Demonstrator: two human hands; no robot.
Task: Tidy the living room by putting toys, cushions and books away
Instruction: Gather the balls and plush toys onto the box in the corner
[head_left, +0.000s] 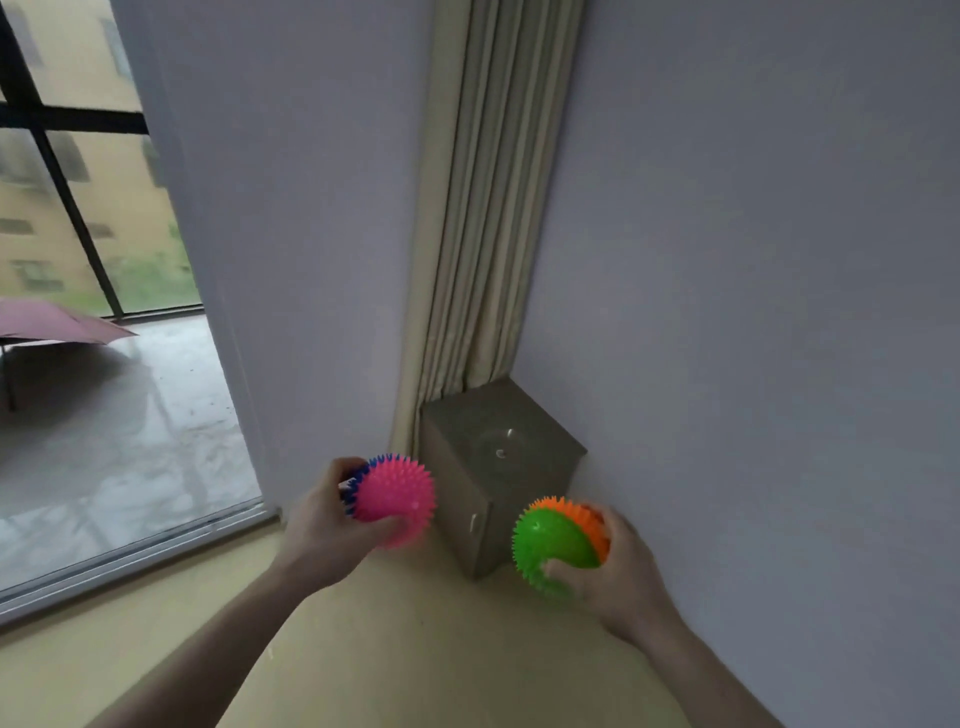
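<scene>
Holding: 2 spiky toy balls, 1 in each hand, both raised above the floor in a corner of the room.
Pink ball: the pink and blue spiky ball (393, 500) sits in the left hand (323, 525), pink half toward the camera, blue half against the fingers.
Left grip: closed round the ball, thumb under its lower edge, fingers curled behind its far left side.
Green ball: the green and orange spiky ball (558, 545) sits in the right hand (621, 577), green half facing left, orange half against the palm.
Right grip: closed round the ball, thumb pressed into the green lower part, fingers wrapped over the orange side.
Axis: both balls are round, so no long axis; the colour seam on the green ball runs as a curve from upper left to lower right.
Spacing: the 2 balls are apart, the pink one higher and to the left.
Between them: a grey-brown box (493, 467) stands on the floor in the corner, with a round mark on its top face.
Behind: a beige curtain (478, 208) hangs down to the box, flanked by pale walls (753, 260).
Floor: pale yellow floor (395, 649) under both forearms.
Left side: a sliding glass door (104, 364) with a pink umbrella (57, 325) outside.
</scene>
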